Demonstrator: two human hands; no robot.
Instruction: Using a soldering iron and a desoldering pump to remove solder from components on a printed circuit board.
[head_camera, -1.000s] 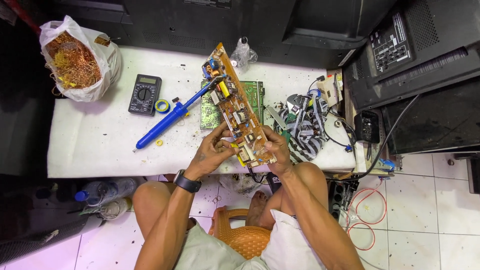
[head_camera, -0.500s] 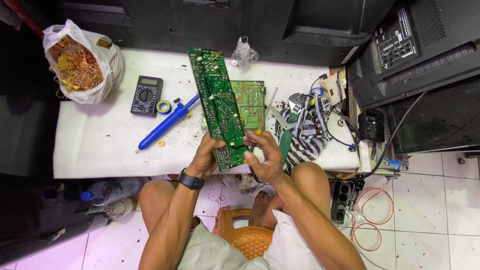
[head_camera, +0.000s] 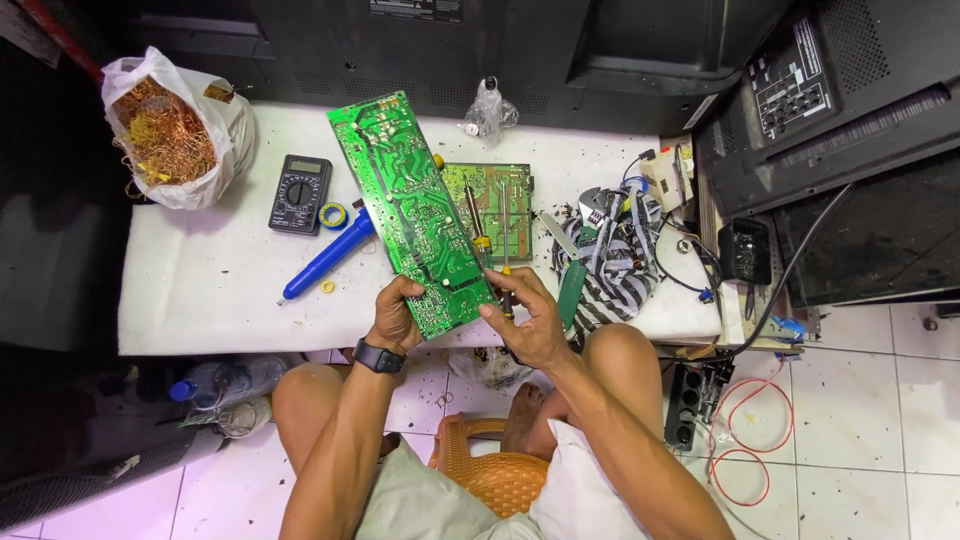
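A low white surface (head_camera: 200, 310) runs across the middle of the view, stained and scuffed, with dark cabinets or casings (head_camera: 300, 40) standing along its far edge. On the right, black flat-screen sets (head_camera: 840, 120) lean one over another, their backs and panels catching a dull sheen. The floor (head_camera: 860, 420) is laid with pale square tiles, grey lines between them, and looks pinkish in the flat, even light. A black power strip (head_camera: 688, 405) lies on the tiles beside a loop of red wire (head_camera: 750, 440). An orange plastic stool (head_camera: 490, 470) stands below the surface. To the left the floor falls into deep shadow, where a plastic bottle (head_camera: 225, 380) lies.
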